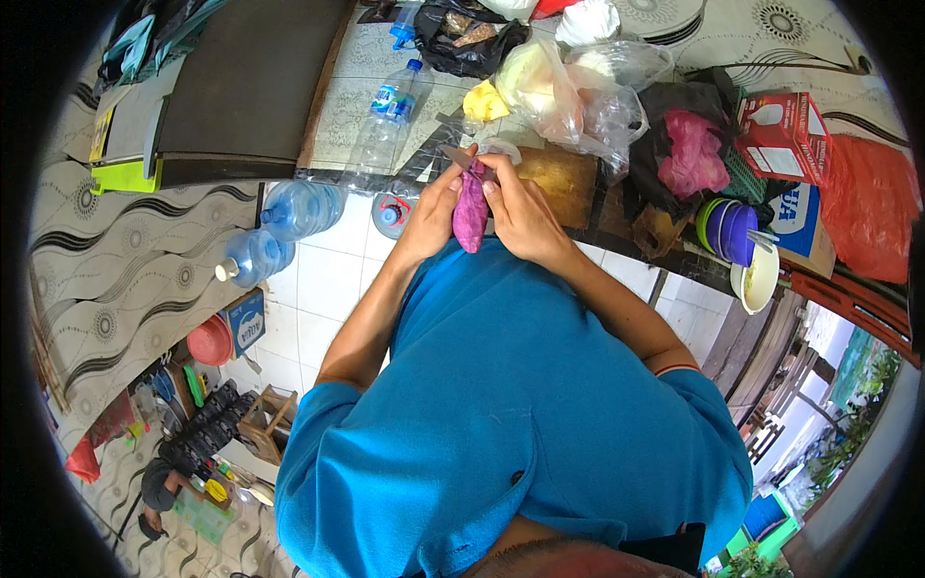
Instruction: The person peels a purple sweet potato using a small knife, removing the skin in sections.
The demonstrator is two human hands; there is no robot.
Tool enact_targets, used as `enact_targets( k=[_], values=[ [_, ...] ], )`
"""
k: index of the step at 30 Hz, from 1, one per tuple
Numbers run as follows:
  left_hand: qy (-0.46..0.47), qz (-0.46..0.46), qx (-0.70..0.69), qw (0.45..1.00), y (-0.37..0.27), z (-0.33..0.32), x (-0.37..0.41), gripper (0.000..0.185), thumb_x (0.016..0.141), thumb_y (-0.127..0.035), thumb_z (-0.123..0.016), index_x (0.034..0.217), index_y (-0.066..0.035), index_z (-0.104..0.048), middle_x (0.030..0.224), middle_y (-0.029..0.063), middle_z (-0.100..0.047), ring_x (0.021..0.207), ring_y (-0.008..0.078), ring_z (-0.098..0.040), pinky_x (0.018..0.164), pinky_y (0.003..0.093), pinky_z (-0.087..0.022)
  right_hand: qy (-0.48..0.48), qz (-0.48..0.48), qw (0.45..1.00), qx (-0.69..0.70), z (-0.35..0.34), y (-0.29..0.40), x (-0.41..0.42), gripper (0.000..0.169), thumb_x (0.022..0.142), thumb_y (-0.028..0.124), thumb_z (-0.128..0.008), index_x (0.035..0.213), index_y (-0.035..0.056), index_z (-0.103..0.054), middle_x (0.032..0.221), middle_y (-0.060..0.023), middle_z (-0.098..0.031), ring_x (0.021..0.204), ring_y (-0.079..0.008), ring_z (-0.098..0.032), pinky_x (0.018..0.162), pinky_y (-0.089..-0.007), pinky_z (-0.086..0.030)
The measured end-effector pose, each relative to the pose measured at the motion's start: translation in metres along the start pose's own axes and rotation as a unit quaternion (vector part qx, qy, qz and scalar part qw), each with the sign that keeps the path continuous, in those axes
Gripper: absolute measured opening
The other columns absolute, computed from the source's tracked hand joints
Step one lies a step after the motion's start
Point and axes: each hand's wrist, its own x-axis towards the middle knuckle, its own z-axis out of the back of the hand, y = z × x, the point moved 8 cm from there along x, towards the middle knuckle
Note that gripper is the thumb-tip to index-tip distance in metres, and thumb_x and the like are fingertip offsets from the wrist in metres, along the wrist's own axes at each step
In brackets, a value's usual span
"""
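A purple sweet potato (pixel 470 217) is held between both hands, its length pointing towards the blue shirt. My left hand (pixel 433 213) grips its left side near the upper end. A small knife blade (pixel 457 157) shows at that upper end, angled to the upper left; its handle is hidden, and which hand holds it is hard to tell. My right hand (pixel 522 209) has its fingers curled at the right of the sweet potato's top, thumb against it. A wooden cutting board (pixel 560 186) lies on the tiled counter behind my right hand.
Along the counter stand a clear plastic bottle (pixel 386 108), plastic bags (pixel 538 79), a red box (pixel 784 137), and stacked bowls (pixel 733 227) beside a white bowl (pixel 759 278). Large water jugs (pixel 303 209) are on the floor at left. Another person (pixel 159 484) is at the lower left.
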Motion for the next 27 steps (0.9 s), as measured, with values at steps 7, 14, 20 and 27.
enact_targets(
  k=[7,14,20,27],
  values=[
    [-0.016,0.117,-0.182,0.976,0.053,0.008,-0.002,0.054,0.105,-0.031,-0.039,0.148,0.001,-0.042,0.135,0.0152,-0.058,0.116,0.0195,-0.058,0.101,0.0306,-0.044,-0.073,0.031,0.996,-0.034,-0.001,-0.037,0.012,0.028,0.101,0.016,-0.048,0.128,0.0098,-0.048,0.093,-0.0282,-0.066,0.085,-0.0514,-0.062,0.073,-0.0586,-0.047],
    [0.012,0.141,-0.303,0.942,0.046,0.011,-0.014,0.056,0.103,-0.037,-0.041,0.146,-0.002,-0.046,0.088,0.0029,-0.062,0.066,0.0105,-0.06,0.053,0.0249,-0.05,-0.025,-0.052,0.979,-0.195,-0.002,-0.102,0.021,0.035,0.102,0.026,-0.047,0.136,0.0175,-0.046,0.093,-0.0303,-0.066,0.085,-0.0536,-0.062,0.075,-0.0612,-0.049],
    [-0.018,0.109,-0.247,0.963,0.019,0.016,-0.014,0.072,0.098,-0.051,-0.046,0.148,0.001,-0.038,0.074,0.0069,-0.054,0.05,0.0138,-0.051,0.041,0.0267,-0.045,0.019,-0.083,0.953,-0.292,-0.014,-0.139,0.027,0.04,0.099,0.029,-0.05,0.138,0.0194,-0.045,0.095,-0.0273,-0.069,0.083,-0.0506,-0.065,0.073,-0.0619,-0.05],
    [-0.048,0.072,-0.263,0.961,0.026,0.025,-0.007,0.067,0.098,-0.047,-0.046,0.145,0.001,-0.041,0.077,0.0077,-0.057,0.053,0.0149,-0.055,0.041,0.0257,-0.044,0.003,-0.084,0.941,-0.329,-0.017,-0.139,0.029,0.049,0.094,0.03,-0.055,0.141,0.0178,-0.045,0.088,-0.024,-0.07,0.081,-0.047,-0.068,0.067,-0.0585,-0.053]
  ],
)
